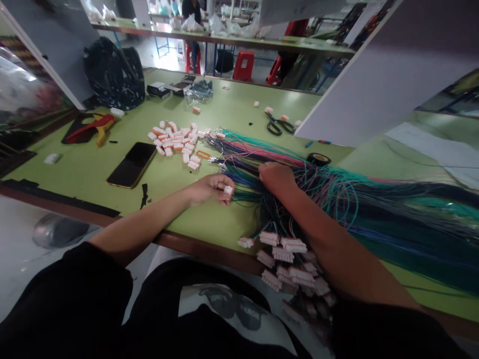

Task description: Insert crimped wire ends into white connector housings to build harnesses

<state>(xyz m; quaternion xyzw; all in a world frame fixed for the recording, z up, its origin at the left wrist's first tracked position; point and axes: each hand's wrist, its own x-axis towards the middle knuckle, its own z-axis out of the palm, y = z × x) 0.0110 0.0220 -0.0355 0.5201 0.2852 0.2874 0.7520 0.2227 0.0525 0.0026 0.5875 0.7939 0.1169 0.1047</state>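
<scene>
Between the fingertips of my left hand (215,189) is a small white connector (228,190). My right hand (276,175) is closed over the bundle of thin wires (337,187), its fingertips on or just above them; what they hold, if anything, is too small to make out. Bare metal wire ends (215,144) point left, towards a pile of white and orange connectors (174,137). Several connectors with wires in them (294,244) hang over the table's front edge below my right forearm.
On the green table (232,219) are a black phone (131,164), a red and yellow tool (93,127), black scissors (279,123), a tape roll (319,159) and a dark bag (114,72). A slanted white panel (374,75) stands at the right. Behind is a person (191,10).
</scene>
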